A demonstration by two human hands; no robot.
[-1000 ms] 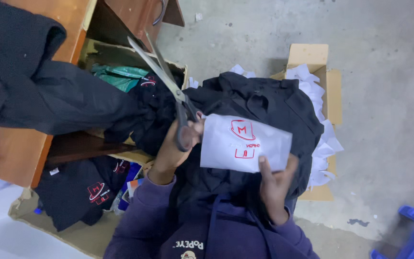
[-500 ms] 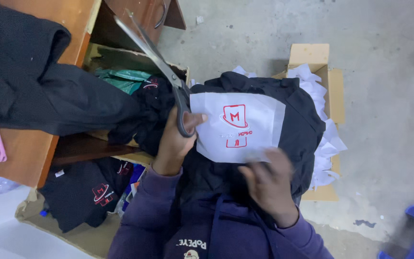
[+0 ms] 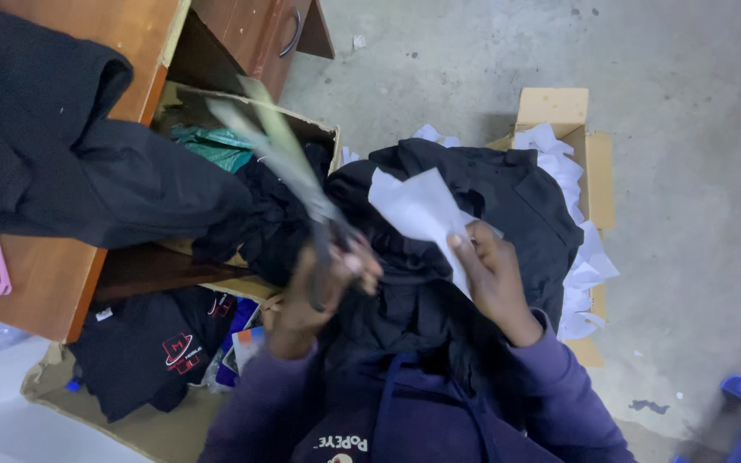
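Scissors and paper over a black garment

Left hand [image 3: 319, 291] fingers grip the blurred scissors [image 3: 280, 163]; right hand [image 3: 495, 279] fingers pinch white paper [image 3: 418, 210] above the cardboard box [image 3: 598, 163], which holds black garment [image 3: 516, 206] and paper scraps [image 3: 581, 266].

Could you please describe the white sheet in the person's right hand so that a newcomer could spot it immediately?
Start at the open cardboard box on the concrete floor, piled with black garments. Just in front of that pile, the right hand pinches a white sheet by its lower edge, beside the scissors in the left hand. Unlike the white scraps lying in the box, it is held up in the air.
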